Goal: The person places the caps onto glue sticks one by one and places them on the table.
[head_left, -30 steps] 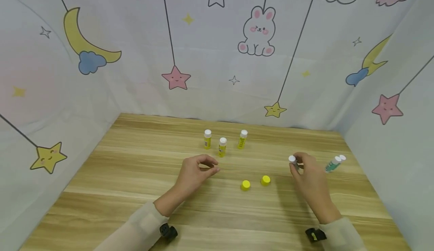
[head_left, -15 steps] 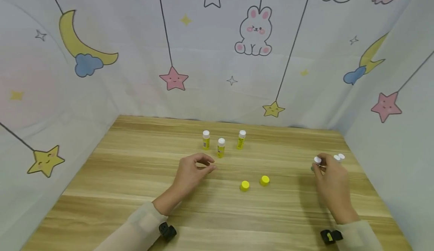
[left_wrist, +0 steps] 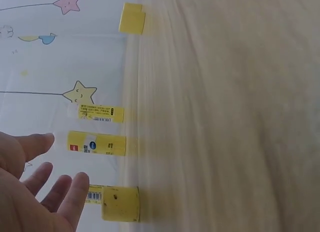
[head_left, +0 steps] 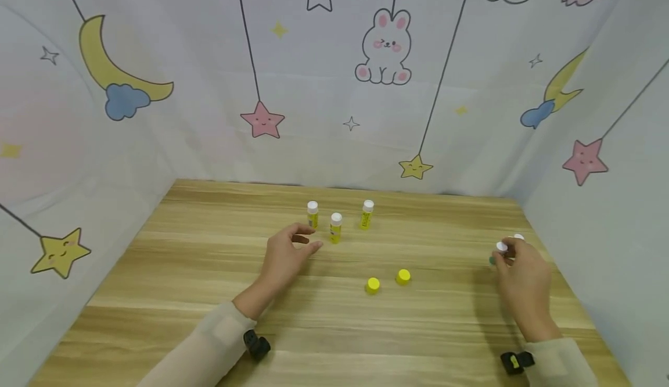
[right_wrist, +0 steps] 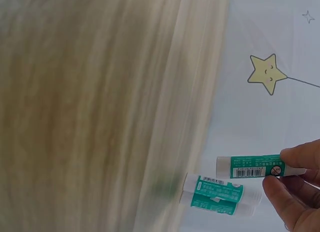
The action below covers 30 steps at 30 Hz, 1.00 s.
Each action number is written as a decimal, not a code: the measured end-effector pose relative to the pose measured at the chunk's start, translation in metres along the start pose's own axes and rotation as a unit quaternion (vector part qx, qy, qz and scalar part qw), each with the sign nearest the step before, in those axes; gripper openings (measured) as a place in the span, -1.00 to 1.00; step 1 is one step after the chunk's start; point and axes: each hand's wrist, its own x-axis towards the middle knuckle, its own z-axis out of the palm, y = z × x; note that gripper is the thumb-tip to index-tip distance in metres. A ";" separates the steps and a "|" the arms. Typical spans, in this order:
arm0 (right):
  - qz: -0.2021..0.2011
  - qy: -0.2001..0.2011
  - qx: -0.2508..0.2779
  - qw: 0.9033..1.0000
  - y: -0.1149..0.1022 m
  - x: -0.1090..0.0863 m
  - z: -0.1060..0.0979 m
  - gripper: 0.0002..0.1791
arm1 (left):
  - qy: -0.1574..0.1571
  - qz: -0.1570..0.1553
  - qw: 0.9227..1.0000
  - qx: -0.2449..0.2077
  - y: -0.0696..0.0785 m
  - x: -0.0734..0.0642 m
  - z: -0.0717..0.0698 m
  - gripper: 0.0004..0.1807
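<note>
My right hand (head_left: 525,285) pinches a green glue stick (right_wrist: 256,166) with white ends between thumb and fingers. It is upright, and its base stands off the table in the right wrist view. Close beside it, two more green glue sticks (right_wrist: 217,194) stand on the table, mostly hidden by the hand in the head view. My left hand (head_left: 284,257) is spread with nothing in it, its fingertips near the yellow glue sticks. The middle yellow glue stick (head_left: 335,228) is nearest; the left one (head_left: 312,215) is partly covered by the fingers; another (head_left: 367,215) stands at the right.
Two short yellow cylinders (head_left: 373,286) stand mid-table. A third yellow cylinder (left_wrist: 121,204) shows before the left glue stick in the left wrist view, hidden behind the hand from above. A printed curtain (head_left: 334,85) surrounds the wooden table (head_left: 334,340) at back and sides.
My right hand has carried the green glue stick rightward to the two standing green ones. My left hand has shifted slightly left and up, its thumb and fingers spreading wider.
</note>
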 end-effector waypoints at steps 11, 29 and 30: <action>-0.022 0.023 -0.017 0.999 0.014 0.000 0.007 -0.72 | -0.016 -0.065 0.997 -0.022 -0.009 0.015 -0.005 -0.49; -0.005 0.003 -0.012 1.000 0.018 0.000 0.005 -0.71 | -0.007 -0.117 0.993 0.015 -0.017 0.036 0.001 -0.43; -0.005 0.001 -0.011 1.000 0.018 0.001 0.005 -0.70 | -0.008 -0.118 0.993 0.015 -0.017 0.037 0.001 -0.43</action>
